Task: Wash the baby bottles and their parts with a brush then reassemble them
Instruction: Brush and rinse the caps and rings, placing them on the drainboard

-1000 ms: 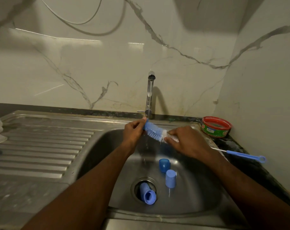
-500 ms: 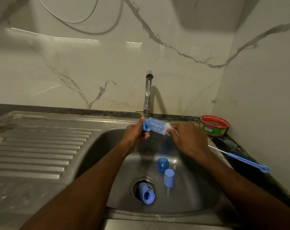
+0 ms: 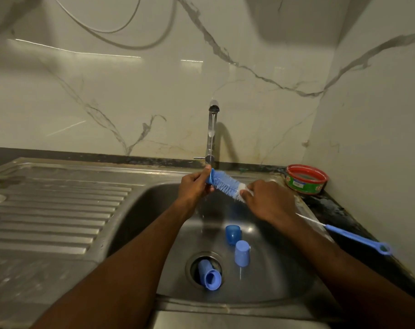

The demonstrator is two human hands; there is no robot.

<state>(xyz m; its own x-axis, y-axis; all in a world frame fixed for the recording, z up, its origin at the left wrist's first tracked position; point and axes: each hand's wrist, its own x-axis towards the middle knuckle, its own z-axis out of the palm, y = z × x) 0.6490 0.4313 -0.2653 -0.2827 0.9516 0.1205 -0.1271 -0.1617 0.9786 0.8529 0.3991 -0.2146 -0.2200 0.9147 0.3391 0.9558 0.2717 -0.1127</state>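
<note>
The bottle brush (image 3: 225, 186) is held above the back of the sink (image 3: 154, 210), just in front of the tap (image 3: 211, 134). Its long axis runs from 10 o'clock to 4 o'clock in the head view, with the blue tip pointing to 10 o'clock and slightly raised, and the white end toward 4 o'clock. The tip is pinched by the curled fingers of the left hand (image 3: 194, 188), and the white end is gripped by the closed fingers of the right hand (image 3: 268, 200); so both hands are closed on the brush. A thin fall of water seems to be seen under the bristles, but it is faint. To do this step well, the bristles should probably be kept under the water and the brush turned about its axis, so that all sides are rinsed, with the grip kept at the two ends only. Lower in the sink, toward 6 o'clock, two blue caps (image 3: 242, 254) stand near each other, and a blue part (image 3: 210, 275) lies tilted in the drain (image 3: 194, 264). At 4 o'clock a thin blue brush (image 3: 353, 237) lies on the surface, and at 3 o'clock a red and green tub (image 3: 306, 180) is placed in the corner.
</note>
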